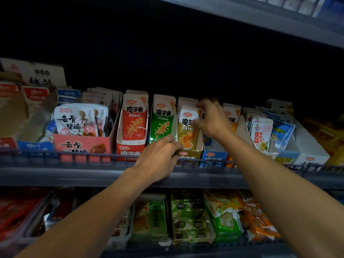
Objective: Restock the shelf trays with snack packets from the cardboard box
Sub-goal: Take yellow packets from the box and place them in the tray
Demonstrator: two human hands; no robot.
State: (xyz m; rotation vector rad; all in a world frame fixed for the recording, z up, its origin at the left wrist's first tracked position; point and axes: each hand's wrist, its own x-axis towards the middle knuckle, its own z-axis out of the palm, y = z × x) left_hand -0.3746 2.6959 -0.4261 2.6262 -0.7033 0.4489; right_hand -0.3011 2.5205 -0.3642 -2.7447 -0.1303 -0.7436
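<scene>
An olive-yellow snack packet point(187, 131) stands at the front of its matching yellow tray point(188, 156) on the upper shelf. My right hand point(211, 119) pinches the top right of that packet, fingers curled over its upper edge. My left hand point(160, 157) rests lower, fingers closed on the front left corner of the yellow tray, a ring on one finger. Beside it stand a green packet tray point(162, 120) and a red packet tray point(134, 121), both full. The cardboard box is out of view.
A metal rail point(74, 155) runs along the shelf front. A pink tray of white packets point(81, 144) sits to the left, blue and white trays point(214, 157) to the right. A lower shelf holds more snack packets point(188, 215). The shelf above point(279, 17) overhangs.
</scene>
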